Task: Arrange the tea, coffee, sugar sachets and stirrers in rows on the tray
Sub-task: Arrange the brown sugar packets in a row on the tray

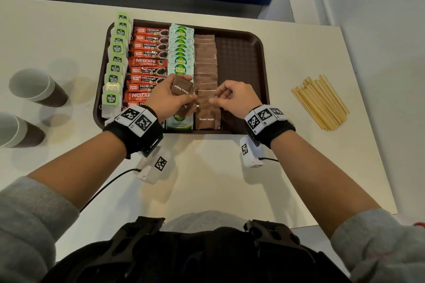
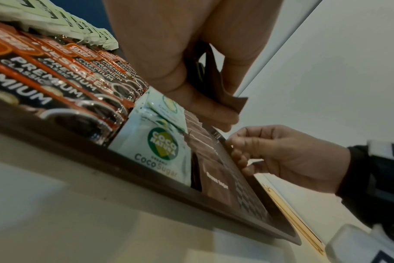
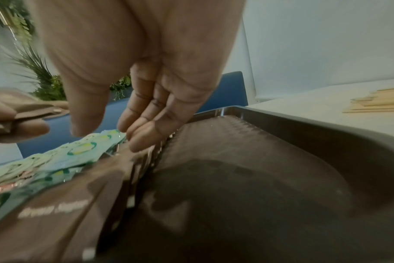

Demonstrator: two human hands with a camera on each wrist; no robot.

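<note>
Hands work over the near half of the tray (image 1: 261, 57), which serves as the landmark on the desk (image 1: 207, 179). The left hand (image 1: 166, 96) holds a small stack of brown sugar sachets (image 1: 182, 89), fingers curled around it, above the near end of the coco sugar row (image 1: 180, 53). The right hand (image 1: 232, 99) is just to its right, thumb and forefinger pinched at the edge of one sachet over the near part of the brown sugar row (image 1: 205, 60). That row runs near to far; the gap to fill probably lies directly under the right hand, making it the nearer hand. Coffee sachets (image 1: 148, 64) and tea bags (image 1: 116, 62) fill the left rows. Stirrers (image 1: 320, 101) lie on the desk well right of the tray, not yet placed.
</note>
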